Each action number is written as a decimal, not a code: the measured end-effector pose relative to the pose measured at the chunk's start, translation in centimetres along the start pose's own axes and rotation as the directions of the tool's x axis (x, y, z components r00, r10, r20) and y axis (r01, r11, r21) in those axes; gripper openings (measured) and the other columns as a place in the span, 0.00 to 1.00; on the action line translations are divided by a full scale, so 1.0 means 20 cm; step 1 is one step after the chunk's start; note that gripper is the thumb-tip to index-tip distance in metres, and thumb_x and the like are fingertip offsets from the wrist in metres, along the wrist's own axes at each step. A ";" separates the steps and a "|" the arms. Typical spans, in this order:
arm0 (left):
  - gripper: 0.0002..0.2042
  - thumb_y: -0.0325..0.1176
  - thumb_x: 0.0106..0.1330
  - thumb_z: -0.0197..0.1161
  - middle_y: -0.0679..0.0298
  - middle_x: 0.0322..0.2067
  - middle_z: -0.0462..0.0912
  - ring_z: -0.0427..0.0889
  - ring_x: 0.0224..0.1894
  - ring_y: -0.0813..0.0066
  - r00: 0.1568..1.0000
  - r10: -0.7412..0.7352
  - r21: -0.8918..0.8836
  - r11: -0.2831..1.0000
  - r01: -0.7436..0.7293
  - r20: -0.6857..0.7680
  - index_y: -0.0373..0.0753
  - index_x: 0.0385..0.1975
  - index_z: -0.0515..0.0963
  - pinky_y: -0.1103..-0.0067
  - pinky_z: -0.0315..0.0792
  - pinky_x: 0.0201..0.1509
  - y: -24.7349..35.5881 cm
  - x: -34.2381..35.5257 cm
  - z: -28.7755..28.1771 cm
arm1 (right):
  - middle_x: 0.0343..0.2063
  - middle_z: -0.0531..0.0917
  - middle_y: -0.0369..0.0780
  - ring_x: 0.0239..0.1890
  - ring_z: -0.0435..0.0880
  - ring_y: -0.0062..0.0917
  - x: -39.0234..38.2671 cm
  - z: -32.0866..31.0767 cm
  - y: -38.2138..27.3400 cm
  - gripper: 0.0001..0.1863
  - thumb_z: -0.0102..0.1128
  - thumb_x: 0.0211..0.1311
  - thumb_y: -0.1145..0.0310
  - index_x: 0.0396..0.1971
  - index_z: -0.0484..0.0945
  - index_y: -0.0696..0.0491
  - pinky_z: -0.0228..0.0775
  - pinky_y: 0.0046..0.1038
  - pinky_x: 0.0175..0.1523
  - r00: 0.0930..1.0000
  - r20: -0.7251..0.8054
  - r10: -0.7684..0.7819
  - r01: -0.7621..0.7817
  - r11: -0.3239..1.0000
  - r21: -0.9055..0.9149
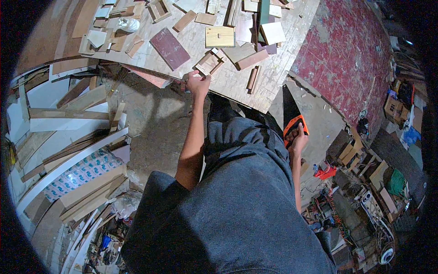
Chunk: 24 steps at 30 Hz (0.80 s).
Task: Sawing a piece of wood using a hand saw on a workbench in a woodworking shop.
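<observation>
My right hand (298, 138), beside my right thigh, is wrapped round the orange and black handle of a handsaw (289, 104). Its dark blade points forward, toward the table's near right corner. At the near edge of the wooden worktable (237, 84) is my left hand (199, 85), with its fingers curled. Whatever those fingers may hold is hidden. Just beyond them sits a small open wooden box frame (211, 62); I cannot tell whether they touch it. A short wood strip (252, 80) lies to the right of that frame.
Several wood pieces cover the table, among them a dark red board (169, 49), a pale square block (220, 37) and a white bottle (129, 24). Stacked planks (86, 192) crowd the floor at left. Tools and scraps (365, 182) lie at right, below a worn red surface (344, 59).
</observation>
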<state>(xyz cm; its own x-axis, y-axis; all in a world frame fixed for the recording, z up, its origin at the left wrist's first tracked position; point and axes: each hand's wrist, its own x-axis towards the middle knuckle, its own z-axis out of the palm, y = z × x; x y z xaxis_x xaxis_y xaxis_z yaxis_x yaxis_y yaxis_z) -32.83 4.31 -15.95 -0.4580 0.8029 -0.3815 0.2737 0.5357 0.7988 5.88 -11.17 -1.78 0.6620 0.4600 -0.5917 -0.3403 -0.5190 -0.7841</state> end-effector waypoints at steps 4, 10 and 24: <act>0.18 0.29 0.60 0.72 0.55 0.35 0.86 0.85 0.34 0.74 0.998 -0.069 -0.228 0.971 0.067 -0.003 0.34 0.46 0.74 0.76 0.80 0.33 -0.08 -0.02 0.00 | 0.13 0.62 0.29 0.12 0.60 0.19 -0.02 0.03 -0.03 0.19 0.63 0.69 0.59 0.21 0.65 0.45 0.51 0.26 0.18 1.000 -0.011 -0.013 0.012 0.998 -0.065; 0.06 0.26 0.64 0.67 0.64 0.32 0.83 0.84 0.33 0.77 0.914 -0.242 -0.542 0.744 0.391 0.326 0.36 0.38 0.78 0.81 0.78 0.32 0.08 -0.36 -0.14 | 0.13 0.65 0.28 0.13 0.63 0.16 0.03 -0.04 -0.03 0.17 0.64 0.68 0.61 0.22 0.69 0.47 0.53 0.25 0.19 0.996 -0.076 -0.035 0.029 0.997 -0.067; 0.10 0.25 0.53 0.75 0.66 0.28 0.83 0.85 0.30 0.78 0.626 0.356 -0.245 0.934 -0.260 0.694 0.37 0.34 0.81 0.81 0.79 0.30 0.50 -0.49 0.82 | 0.12 0.68 0.31 0.10 0.65 0.18 0.17 -0.31 -0.07 0.21 0.62 0.70 0.61 0.18 0.65 0.47 0.54 0.26 0.15 0.996 -0.072 0.045 -0.041 0.997 0.057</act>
<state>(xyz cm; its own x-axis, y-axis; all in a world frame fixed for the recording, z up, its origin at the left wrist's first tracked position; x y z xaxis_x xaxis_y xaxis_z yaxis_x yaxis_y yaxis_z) -11.73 6.03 -11.72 0.3976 0.8746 -0.2774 0.1679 0.2279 0.9591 12.76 -13.35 -1.61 0.6924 0.3827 -0.6116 -0.4051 -0.4952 -0.7685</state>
